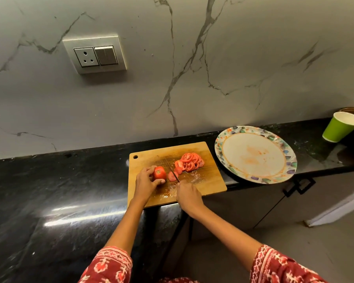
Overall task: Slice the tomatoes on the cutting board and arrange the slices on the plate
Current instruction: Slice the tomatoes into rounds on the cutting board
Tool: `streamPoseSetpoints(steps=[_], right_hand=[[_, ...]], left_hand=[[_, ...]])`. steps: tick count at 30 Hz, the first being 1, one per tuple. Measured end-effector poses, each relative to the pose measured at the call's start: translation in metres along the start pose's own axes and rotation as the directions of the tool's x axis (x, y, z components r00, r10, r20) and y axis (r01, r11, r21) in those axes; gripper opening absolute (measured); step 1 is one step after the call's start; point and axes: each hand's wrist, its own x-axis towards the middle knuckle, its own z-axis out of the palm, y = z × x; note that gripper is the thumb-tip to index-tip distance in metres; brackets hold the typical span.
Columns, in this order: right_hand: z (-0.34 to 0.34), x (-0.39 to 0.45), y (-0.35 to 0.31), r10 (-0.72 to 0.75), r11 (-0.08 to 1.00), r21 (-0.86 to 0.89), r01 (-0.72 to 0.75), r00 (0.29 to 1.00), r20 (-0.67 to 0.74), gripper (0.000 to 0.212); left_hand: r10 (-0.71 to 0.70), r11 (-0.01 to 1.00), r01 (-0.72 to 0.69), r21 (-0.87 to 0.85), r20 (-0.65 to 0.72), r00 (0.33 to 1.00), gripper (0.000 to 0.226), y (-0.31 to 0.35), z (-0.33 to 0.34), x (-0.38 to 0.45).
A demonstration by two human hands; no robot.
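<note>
Here, left grip (pixel 146 181) holding tomato (pixel 159 173), right grip (pixel 187 196) holding knife (pixel 172 170).

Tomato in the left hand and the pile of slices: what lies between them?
In the head view, the knife blade and two loose slices lie between the tomato and the pile.

knife handle (pixel 182 185) hidden inside right hand (pixel 187 196), green cup (pixel 340 126) near frame edge
</note>
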Motion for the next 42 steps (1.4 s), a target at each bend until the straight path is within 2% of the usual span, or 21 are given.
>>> streamPoseSetpoints(steps=[3,23,30,37,42], right_hand=[[-0.013,0.0,-0.007,-0.021,0.999,0.049,0.023,0.999,-0.028,0.027],[-0.019,-0.011,-0.025,0.003,0.997,0.073,-0.009,0.996,0.09,0.03],[-0.011,-0.006,-0.031,-0.009,0.999,0.05,0.006,0.997,0.072,0.03],[-0.015,0.015,-0.035,0.0,0.997,0.082,-0.005,0.998,0.062,0.033],[-0.011,0.011,-0.024,-0.049,0.999,0.009,0.048,0.998,0.046,0.033]], left_hand=[[-0.007,1.0,0.007,0.011,0.024,1.0,0.06,-0.001,0.001,0.001],[0.01,1.0,-0.01,0.023,0.002,1.0,0.057,0.001,0.002,0.0],[0.009,1.0,-0.009,-0.002,-0.012,1.0,0.056,0.001,0.002,0.001],[0.036,0.998,-0.036,0.058,0.0,0.999,0.055,0.001,0.003,0.001],[0.022,0.997,-0.022,0.076,0.009,1.0,0.057,0.004,0.004,0.003]])
